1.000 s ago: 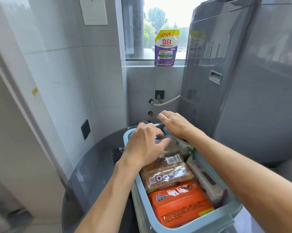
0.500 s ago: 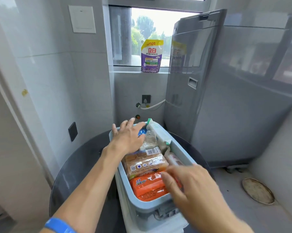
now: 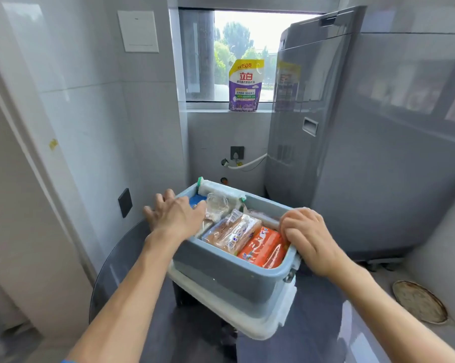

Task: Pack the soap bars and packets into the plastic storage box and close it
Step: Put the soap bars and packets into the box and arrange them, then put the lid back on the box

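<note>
Dark round table (image 3: 132,263): storage box (image 3: 221,273) between spread left grip (image 3: 176,217) and rim-curled right (image 3: 307,239) (lid underneath).

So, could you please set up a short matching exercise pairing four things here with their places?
Things:
1. orange soap
2. purple pouch
3. left hand
4. white lid

Places:
A. on the windowsill
B. under the box
C. in the box, near corner
D. on the box's left rim

Pairs: 1-C, 2-A, 3-D, 4-B
</note>
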### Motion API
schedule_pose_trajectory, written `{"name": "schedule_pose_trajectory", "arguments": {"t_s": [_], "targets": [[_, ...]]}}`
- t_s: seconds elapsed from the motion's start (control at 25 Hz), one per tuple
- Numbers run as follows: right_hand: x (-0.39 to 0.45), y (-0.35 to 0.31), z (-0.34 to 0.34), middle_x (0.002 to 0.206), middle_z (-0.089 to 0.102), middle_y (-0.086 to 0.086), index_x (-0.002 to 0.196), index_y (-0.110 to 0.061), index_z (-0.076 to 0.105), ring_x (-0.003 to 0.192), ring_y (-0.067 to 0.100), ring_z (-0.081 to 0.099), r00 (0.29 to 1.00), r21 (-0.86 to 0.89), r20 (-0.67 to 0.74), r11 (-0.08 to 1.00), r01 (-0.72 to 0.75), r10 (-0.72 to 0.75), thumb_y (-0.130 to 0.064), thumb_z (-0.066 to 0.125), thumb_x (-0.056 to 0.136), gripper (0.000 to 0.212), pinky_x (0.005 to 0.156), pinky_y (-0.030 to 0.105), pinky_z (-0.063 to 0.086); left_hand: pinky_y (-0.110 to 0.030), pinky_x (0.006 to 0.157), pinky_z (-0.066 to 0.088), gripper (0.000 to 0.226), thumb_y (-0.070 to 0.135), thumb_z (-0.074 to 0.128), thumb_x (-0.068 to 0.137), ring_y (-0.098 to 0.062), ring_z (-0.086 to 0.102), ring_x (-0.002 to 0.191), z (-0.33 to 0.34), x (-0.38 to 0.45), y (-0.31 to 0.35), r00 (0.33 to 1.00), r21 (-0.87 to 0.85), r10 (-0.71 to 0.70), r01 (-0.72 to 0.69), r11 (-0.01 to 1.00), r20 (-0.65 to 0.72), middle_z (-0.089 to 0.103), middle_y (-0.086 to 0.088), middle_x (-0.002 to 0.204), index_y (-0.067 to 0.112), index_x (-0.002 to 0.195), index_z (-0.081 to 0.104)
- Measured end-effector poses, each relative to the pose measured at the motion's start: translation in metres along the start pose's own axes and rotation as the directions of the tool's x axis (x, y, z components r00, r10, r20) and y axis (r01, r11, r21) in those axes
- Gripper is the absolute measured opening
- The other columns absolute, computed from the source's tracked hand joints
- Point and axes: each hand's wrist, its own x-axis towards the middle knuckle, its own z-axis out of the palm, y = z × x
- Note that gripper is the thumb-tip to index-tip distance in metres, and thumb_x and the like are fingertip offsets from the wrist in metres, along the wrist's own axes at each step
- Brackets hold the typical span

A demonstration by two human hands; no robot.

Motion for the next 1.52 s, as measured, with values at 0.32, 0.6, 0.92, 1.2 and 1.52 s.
{"name": "schedule_pose_trajectory", "arguments": {"t_s": [0.32, 0.6, 0.92, 1.2, 1.52], "targets": [[0.024, 0.02, 0.003, 0.142, 0.052, -0.003, 0.134, -0.021, 0.058, 0.12, 0.011, 0.047, 0.765, 0.56, 0.011, 0.63, -0.538, 0.644, -0.024, 0.072, 0.084, 0.052, 0.101, 0.034, 0.038, -0.035, 0.079, 0.042, 0.051, 0.031, 0.065, 0.081, -0.026, 0.053, 0.097, 0.014, -0.015, -0.045, 0.966, -0.684, -0.247, 0.129, 0.718, -0.077, 0.056, -0.006, 0.111, 0.016, 0.13, 0.055], [0.001, -0.015, 0.027, 0.064, 0.069, -0.002, 0.08, -0.015, 0.064, 0.055, 0.012, 0.063, 0.57, 0.844, 0.27, 0.094, -0.528, 0.776, -0.007, 0.057, 0.065, 0.019, 0.062, 0.031, 0.051, -0.019, 0.045, 0.041, 0.028, 0.0, 0.046, 0.06, -0.019, 0.054, 0.053, 0.015, -0.025, -0.036, 0.92, -0.926, -0.146, 0.341, -0.163, 0.365, 0.061, -0.008, 0.07, 0.005, 0.083, 0.062], [0.042, -0.042, 0.01, 0.068, 0.041, 0.006, 0.076, -0.016, 0.049, 0.064, 0.022, 0.036, 0.73, 0.896, 0.166, 0.208, -0.393, 0.663, -0.009, 0.055, 0.049, 0.029, 0.054, 0.03, 0.031, -0.027, 0.055, 0.043, 0.063, 0.01, 0.051, 0.04, -0.023, 0.055, 0.072, -0.009, -0.033, -0.076, 0.935, -0.939, -0.221, 0.217, -0.266, 0.278, 0.062, -0.01, 0.082, 0.004, 0.101, 0.065], [0.052, -0.055, 0.047, 0.064, 0.051, 0.0, 0.073, -0.013, 0.05, 0.053, 0.012, 0.05, 0.633, 0.874, 0.309, 0.051, -0.484, 0.71, -0.005, 0.052, 0.049, 0.025, 0.05, 0.024, 0.039, -0.031, 0.059, 0.042, 0.039, 0.008, 0.052, 0.064, -0.023, 0.054, 0.07, -0.009, -0.045, -0.102, 0.906, -0.94, -0.304, 0.332, 0.077, 0.295, 0.06, -0.011, 0.091, 0.005, 0.101, 0.063], [0.027, -0.003, 0.044, 0.092, 0.076, 0.008, 0.091, -0.015, 0.072, 0.081, 0.026, 0.069, 0.567, 0.745, 0.322, 0.166, -0.646, 0.758, -0.044, 0.056, 0.086, 0.034, 0.08, 0.044, 0.058, -0.035, 0.077, 0.05, 0.039, 0.057, 0.052, 0.082, -0.018, 0.059, 0.089, -0.006, -0.083, 0.015, 0.783, -0.166, 0.518, -0.594, 0.787, -0.344, 0.068, 0.006, 0.091, 0.025, 0.089, 0.073]]}}
